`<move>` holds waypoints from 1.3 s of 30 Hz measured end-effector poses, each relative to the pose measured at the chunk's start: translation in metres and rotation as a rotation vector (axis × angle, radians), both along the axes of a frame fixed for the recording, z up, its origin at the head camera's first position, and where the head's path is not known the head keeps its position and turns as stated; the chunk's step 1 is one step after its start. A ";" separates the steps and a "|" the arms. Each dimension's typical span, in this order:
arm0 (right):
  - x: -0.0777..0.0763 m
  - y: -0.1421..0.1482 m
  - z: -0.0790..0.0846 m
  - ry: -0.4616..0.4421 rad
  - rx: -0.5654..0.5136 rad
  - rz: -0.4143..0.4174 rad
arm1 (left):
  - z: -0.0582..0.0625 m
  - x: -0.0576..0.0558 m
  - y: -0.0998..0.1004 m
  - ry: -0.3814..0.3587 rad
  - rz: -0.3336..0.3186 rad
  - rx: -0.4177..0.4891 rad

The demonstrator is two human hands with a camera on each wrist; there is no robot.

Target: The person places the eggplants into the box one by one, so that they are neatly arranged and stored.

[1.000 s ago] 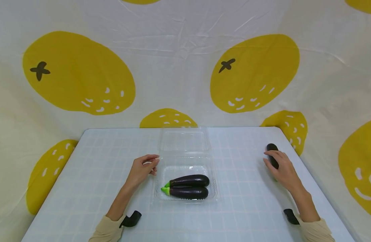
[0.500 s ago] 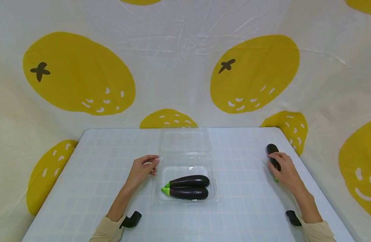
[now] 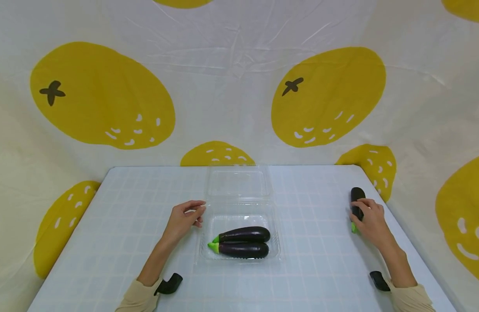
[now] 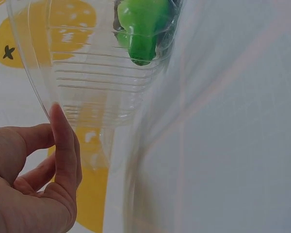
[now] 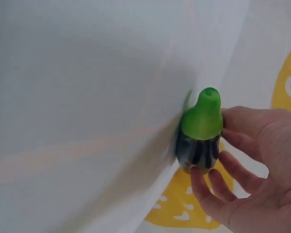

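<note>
My right hand [image 3: 373, 222] grips a dark purple eggplant [image 3: 357, 193] near the table's right edge, thumb on one side and fingers on the other. Its green stem end [image 5: 203, 119] points at the camera in the right wrist view. At the middle of the table stands a clear plastic clamshell container [image 3: 277, 216], its lid [image 3: 239, 182] folded back. Two more eggplants, an upper one [image 3: 245, 234] and a lower one [image 3: 245, 250], lie side by side inside, green ends left. My left hand [image 3: 183, 220] pinches the container's left rim with thumb and fingertips.
A pale checked cloth covers the table [image 3: 313, 268]. Behind and beside it hangs a white curtain [image 3: 223, 95] with large yellow fruit prints. The lid reaches close to the table's back edge.
The right hand has closed on the eggplant and moved it slightly right and nearer, turning it more upright in the head view. The left hand and the container have stayed put.
</note>
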State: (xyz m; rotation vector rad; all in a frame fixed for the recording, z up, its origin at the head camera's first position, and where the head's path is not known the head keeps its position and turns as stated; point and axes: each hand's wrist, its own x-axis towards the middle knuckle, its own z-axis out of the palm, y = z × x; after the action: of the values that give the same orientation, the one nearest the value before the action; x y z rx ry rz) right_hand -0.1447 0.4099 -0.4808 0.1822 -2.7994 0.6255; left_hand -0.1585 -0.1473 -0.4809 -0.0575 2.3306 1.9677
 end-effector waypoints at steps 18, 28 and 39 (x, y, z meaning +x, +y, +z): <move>-0.007 0.004 0.009 -0.033 0.107 0.081 | -0.002 0.000 -0.002 0.021 -0.015 0.014; -0.008 0.012 0.012 -0.089 0.215 0.164 | -0.002 0.001 -0.002 0.012 -0.012 0.020; -0.015 0.017 0.006 0.071 0.300 0.180 | -0.001 0.001 -0.001 0.009 -0.005 0.007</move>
State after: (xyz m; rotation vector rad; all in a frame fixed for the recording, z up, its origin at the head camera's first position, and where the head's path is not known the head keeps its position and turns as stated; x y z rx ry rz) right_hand -0.1598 0.4266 -0.4747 0.5084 -2.8131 0.2250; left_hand -0.1578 -0.1481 -0.4821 -0.0423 2.3271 1.9772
